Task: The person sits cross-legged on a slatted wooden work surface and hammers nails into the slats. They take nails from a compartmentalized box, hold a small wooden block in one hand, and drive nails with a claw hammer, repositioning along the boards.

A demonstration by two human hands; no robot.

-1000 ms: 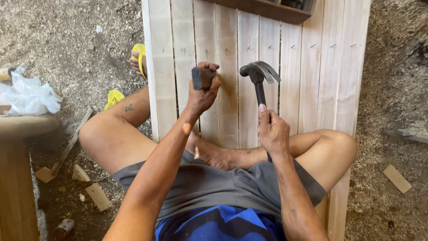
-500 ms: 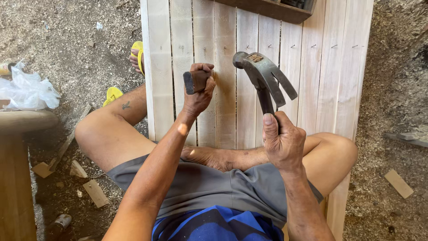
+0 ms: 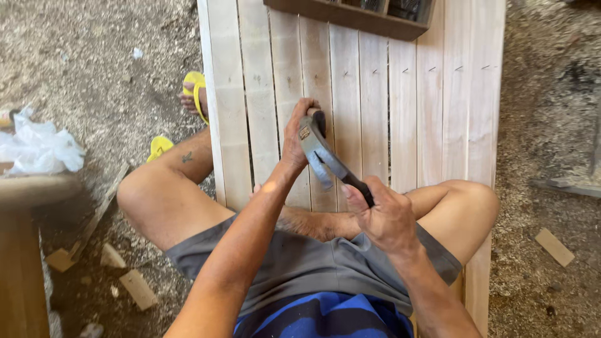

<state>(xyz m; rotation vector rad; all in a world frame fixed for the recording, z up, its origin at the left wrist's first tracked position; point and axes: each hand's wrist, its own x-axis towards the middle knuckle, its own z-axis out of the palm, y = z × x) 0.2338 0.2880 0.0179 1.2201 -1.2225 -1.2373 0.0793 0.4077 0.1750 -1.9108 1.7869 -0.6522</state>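
Note:
My right hand [image 3: 383,216] grips the black handle of a claw hammer [image 3: 319,152], whose steel head is down against the dark tool in my left hand [image 3: 295,134]. My left hand is closed around that short dark tool [image 3: 319,120], holding it upright on a pale wooden slat panel [image 3: 375,100] that lies on the ground. I sit on the panel with my legs folded, one knee on each side.
A dark wooden frame [image 3: 350,15] lies across the panel's far end. Yellow sandals [image 3: 195,91] are on the sawdust-covered ground at the left. A white plastic bag [image 3: 37,147] rests on a wooden bench at the left. Wood offcuts [image 3: 138,288] lie about.
The hammer was raised to the right of my left hand; it has swung down to the left and its head now meets the dark tool.

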